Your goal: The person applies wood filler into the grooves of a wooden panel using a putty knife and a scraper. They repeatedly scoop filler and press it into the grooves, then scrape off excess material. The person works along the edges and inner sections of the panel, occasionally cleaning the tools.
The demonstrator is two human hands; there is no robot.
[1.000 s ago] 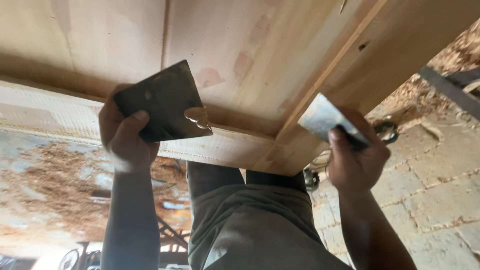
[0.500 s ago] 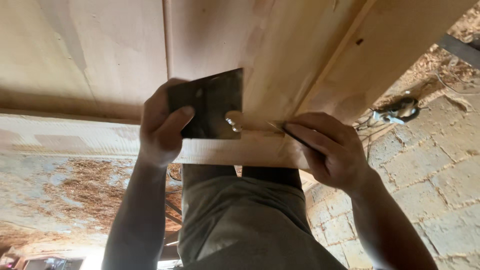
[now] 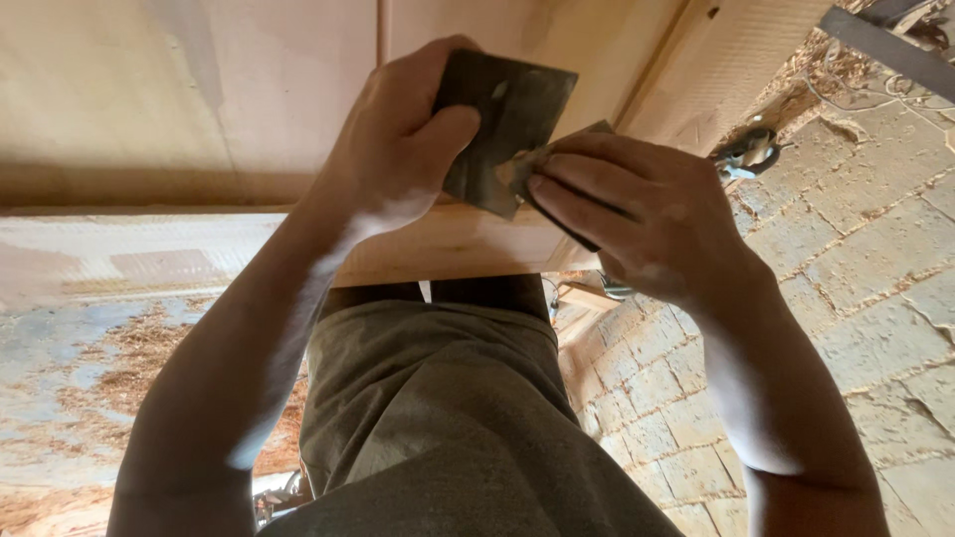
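Observation:
My left hand (image 3: 398,149) grips a dark, flat metal plate (image 3: 512,119) by its left edge, holding it above a pale wooden panel (image 3: 199,89). My right hand (image 3: 637,204) holds a smaller thin metal blade (image 3: 587,134) whose edge meets the plate's face, where a small blob of pale filler sits. Both hands are close together over the panel's front edge (image 3: 448,244).
A raised wooden rail (image 3: 716,70) runs diagonally across the panel at the right. Below are a paved brick floor (image 3: 846,298), wood shavings (image 3: 129,368) on the ground at the left, and small tools (image 3: 751,149) lying near the rail's end.
Both hands have risen and come together. The right hand's blade, earlier apart at the rail, now touches the plate held by the left hand.

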